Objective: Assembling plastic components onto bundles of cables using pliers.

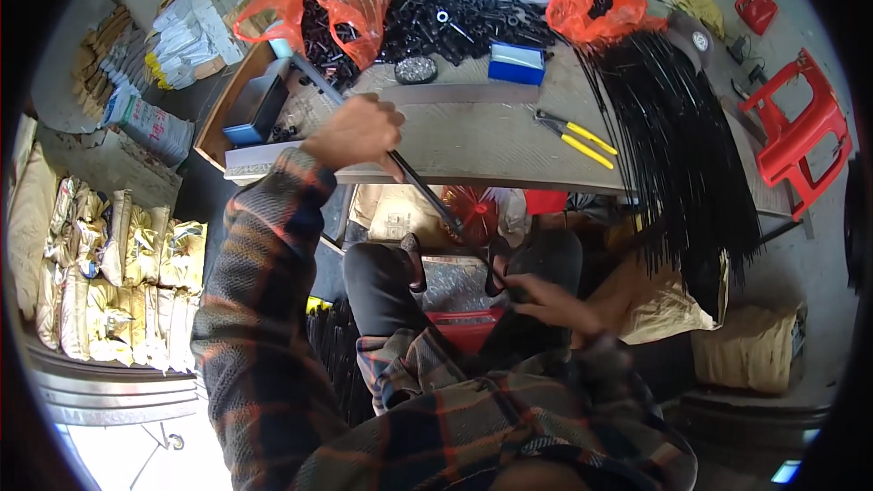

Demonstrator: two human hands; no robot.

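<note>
A long thin black rod (427, 193) slants across the front edge of the table (473, 145), its upper end toward the back left and its lower end over my knees. My left hand (357, 134) is closed round its upper part, above the tabletop. My right hand (555, 305) is closed at the rod's lower end, above my right thigh; its fingertips are partly hidden. Beyond my left hand, the rod's upper stretch looks thicker and greyer. Yellow-handled pliers (582, 139) lie with their handles apart on the table, to the right.
Small black parts (446, 23) are heaped at the table's back, between red plastic bags (355, 14). A blue box (516, 64) and a round dish (416, 70) stand before them. Many black rods (677, 145) overhang the right edge, near a red stool (800, 136). Sacks (118, 282) are stacked left.
</note>
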